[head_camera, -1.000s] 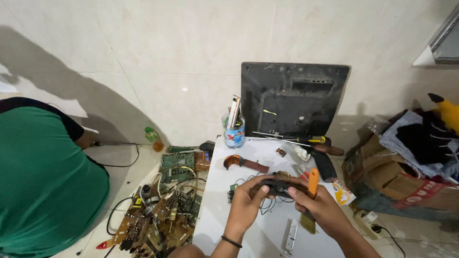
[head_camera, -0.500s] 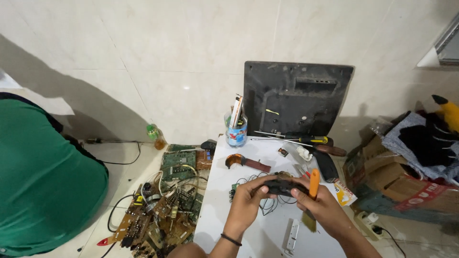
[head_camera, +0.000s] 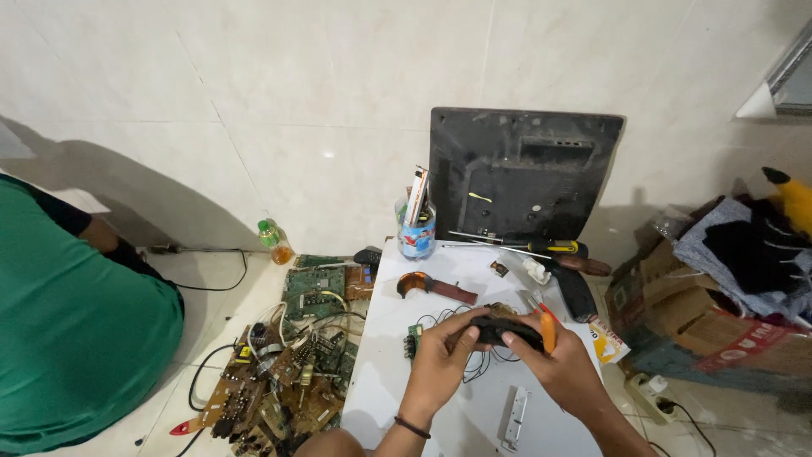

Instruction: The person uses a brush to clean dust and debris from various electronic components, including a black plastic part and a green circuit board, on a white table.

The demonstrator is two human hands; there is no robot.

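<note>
Over a low white table point(head_camera: 474, 415), my left hand point(head_camera: 440, 362) and my right hand point(head_camera: 554, 364) both grip a small black device point(head_camera: 503, 330) with thin black wires hanging from it. My right hand also holds an orange-handled tool point(head_camera: 548, 332) against the device. A small green circuit board point(head_camera: 414, 338) lies just left of my left hand. A copper coil on a dark red strip point(head_camera: 427, 286) rests farther back on the table.
A black monitor back shell point(head_camera: 520, 173) leans on the tiled wall behind a cup of tools point(head_camera: 416, 228), screwdrivers point(head_camera: 541, 247) and a metal bracket point(head_camera: 514, 416). Circuit boards point(head_camera: 279, 372) litter the floor at left, beside a person in green point(head_camera: 76, 330). Cardboard boxes with clothes point(head_camera: 727, 288) stand at right.
The view has shifted slightly; the person in green sits a little lower and farther left. My hands stay on the black device with little visible movement.
</note>
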